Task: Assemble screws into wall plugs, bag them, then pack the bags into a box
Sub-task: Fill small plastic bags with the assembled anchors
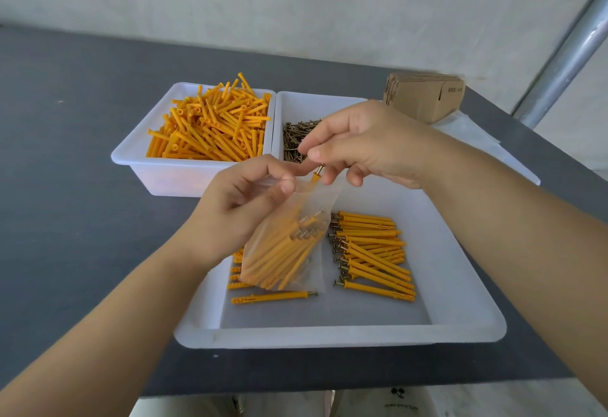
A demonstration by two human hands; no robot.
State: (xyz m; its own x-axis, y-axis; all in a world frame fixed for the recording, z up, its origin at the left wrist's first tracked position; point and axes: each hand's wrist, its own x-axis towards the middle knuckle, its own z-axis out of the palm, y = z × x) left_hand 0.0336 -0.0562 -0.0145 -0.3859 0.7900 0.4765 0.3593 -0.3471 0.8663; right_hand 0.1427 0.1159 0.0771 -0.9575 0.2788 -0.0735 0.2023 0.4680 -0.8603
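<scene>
Bag [286, 245]: clear thin plastic, mid-frame, hanging over the front tray [329, 334], roughly half full of orange plugs with screws in them. Left hand [243, 199] pinches the bag's mouth, fingers curled on the film. Right hand [358, 146] pinches one assembled plug [317, 173] by its screw end, tip at the bag opening.

Handling guess: film is limp and slick, load is light but shifts; hold at the top edge only, keep the mouth spread. Plugs are stiff, easy to pinch near the head; screw points may snag or pierce the film.

Loose assembled plugs [375, 252] lie in the tray, right of the bag; a few more sit behind and below it. Upper left: tray of bare plugs [210, 123]. Next to it, screws [296, 140]. Cardboard box [424, 97] upper right on the dark surface [65, 153], not packed yet.
</scene>
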